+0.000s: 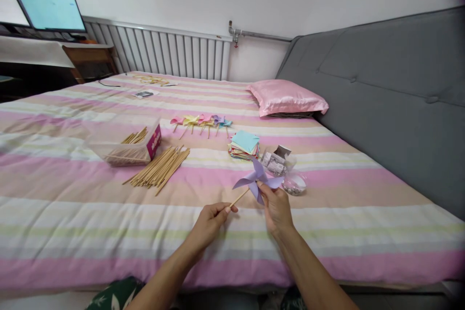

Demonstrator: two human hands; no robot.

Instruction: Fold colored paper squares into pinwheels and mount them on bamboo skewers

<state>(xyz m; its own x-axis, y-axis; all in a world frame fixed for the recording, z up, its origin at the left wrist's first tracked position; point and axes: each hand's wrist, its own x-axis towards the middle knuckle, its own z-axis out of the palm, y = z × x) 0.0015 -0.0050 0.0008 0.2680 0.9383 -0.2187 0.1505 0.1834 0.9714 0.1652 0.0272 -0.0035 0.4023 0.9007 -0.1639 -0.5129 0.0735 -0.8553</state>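
Note:
A lilac paper pinwheel (257,179) on a thin wooden stick (240,197) is held just above the striped bed. My left hand (210,223) pinches the lower end of the stick. My right hand (276,207) has its fingertips at the pinwheel's centre, where the paper meets the stick. Behind the pinwheel lie a small clear bag of pins (293,184) and a stack of coloured paper squares (244,145).
A loose pile of wooden sticks (160,168) and a clear box with more sticks (125,147) lie to the left. Several finished pinwheels (201,122) sit farther back. A pink pillow (286,98), grey headboard (392,97), radiator and monitors (43,9) are beyond.

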